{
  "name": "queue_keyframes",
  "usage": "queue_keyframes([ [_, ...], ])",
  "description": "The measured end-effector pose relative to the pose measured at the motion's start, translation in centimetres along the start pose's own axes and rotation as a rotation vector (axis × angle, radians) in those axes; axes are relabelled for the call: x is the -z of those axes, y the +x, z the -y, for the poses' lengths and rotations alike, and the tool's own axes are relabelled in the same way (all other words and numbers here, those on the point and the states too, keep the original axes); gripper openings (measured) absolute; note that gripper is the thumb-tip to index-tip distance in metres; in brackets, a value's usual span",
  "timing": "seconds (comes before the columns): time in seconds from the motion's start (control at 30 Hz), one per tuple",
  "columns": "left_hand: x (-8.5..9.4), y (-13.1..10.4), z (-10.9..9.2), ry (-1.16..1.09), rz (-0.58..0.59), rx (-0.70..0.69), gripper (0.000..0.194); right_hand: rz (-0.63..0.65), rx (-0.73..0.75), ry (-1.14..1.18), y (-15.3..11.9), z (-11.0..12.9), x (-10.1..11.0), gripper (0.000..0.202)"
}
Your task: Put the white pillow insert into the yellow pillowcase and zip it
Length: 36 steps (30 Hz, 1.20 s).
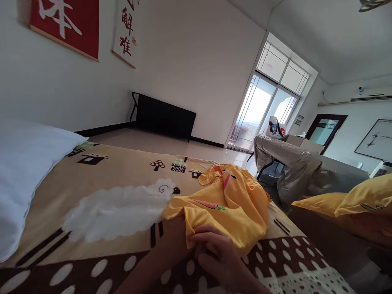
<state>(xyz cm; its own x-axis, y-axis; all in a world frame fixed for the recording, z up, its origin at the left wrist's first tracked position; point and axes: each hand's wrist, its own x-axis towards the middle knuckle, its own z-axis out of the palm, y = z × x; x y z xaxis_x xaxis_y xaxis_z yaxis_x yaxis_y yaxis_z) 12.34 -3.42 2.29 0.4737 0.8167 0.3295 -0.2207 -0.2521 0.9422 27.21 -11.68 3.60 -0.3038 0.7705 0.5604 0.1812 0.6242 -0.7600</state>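
Observation:
A crumpled yellow pillowcase with a carrot and a face print lies on the bed, its open edge toward me. My left forearm reaches into that opening, and the cloth hides the fingers of my left hand. My right hand is at the near edge of the pillowcase, its bent fingers closed on the fabric beside my left wrist. A white pillow rests at the far left, apart from both hands.
Beneath is a beige and brown blanket with a sheep print and dots. Yellow bedding shows at the right edge. Beyond stand a grey-covered table and a folded black table against the wall.

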Motion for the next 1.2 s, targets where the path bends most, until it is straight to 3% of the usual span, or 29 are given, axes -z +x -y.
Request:
queue_keyframes([
  [0.1,0.5,0.2,-0.9,0.49,0.024,0.015,0.007,0.006,0.01,-0.1,0.8,-0.9,1.6,0.032],
  [0.17,0.6,0.1,-1.8,0.743,-0.073,0.045,0.009,-0.009,-0.001,-0.118,1.0,-1.3,2.6,0.031],
  [0.23,0.2,-0.1,-2.6,0.928,-0.222,-0.07,0.008,-0.028,-0.029,-0.112,1.0,-1.5,3.3,0.03],
  [0.3,-0.4,-0.2,-3.0,0.988,-0.247,-0.275,0.029,-0.036,-0.033,-0.083,1.0,-1.5,3.8,0.029],
  [0.33,-0.7,-0.2,-2.9,0.971,-0.211,-0.357,0.036,-0.026,-0.024,-0.067,1.0,-1.4,4.0,0.029],
  [0.4,-1.2,0.0,-2.6,0.892,-0.1,-0.408,0.031,0.002,-0.005,-0.053,1.0,-0.9,4.4,0.032],
  [0.5,-1.4,0.3,-2.1,0.768,-0.064,-0.299,0.009,0.001,-0.018,-0.082,0.9,0.0,4.7,0.044],
  [0.63,-1.6,0.3,-2.6,0.664,-0.109,-0.153,0.014,-0.064,-0.033,-0.222,0.6,-0.1,4.0,0.056],
  [0.7,-1.9,0.2,-3.1,0.597,-0.124,-0.094,0.022,-0.098,0.0,-0.345,0.5,-1.0,3.3,0.047],
  [0.8,-2.0,0.1,-3.3,0.453,-0.125,-0.027,0.036,-0.153,0.082,-0.566,0.4,-2.8,2.4,0.015],
  [0.87,-1.7,0.0,-3.2,0.329,-0.129,0.032,0.04,-0.196,0.12,-0.703,0.3,-4.0,2.1,0.013],
  [1.03,-0.8,0.3,-3.8,-0.001,-0.312,0.206,0.042,-0.265,0.063,-0.943,0.5,-6.5,2.4,0.018],
  [1.2,-0.2,0.1,-6.4,-0.08,-0.591,0.195,0.051,-0.224,-0.141,-1.119,1.2,-8.7,4.8,0.016],
])
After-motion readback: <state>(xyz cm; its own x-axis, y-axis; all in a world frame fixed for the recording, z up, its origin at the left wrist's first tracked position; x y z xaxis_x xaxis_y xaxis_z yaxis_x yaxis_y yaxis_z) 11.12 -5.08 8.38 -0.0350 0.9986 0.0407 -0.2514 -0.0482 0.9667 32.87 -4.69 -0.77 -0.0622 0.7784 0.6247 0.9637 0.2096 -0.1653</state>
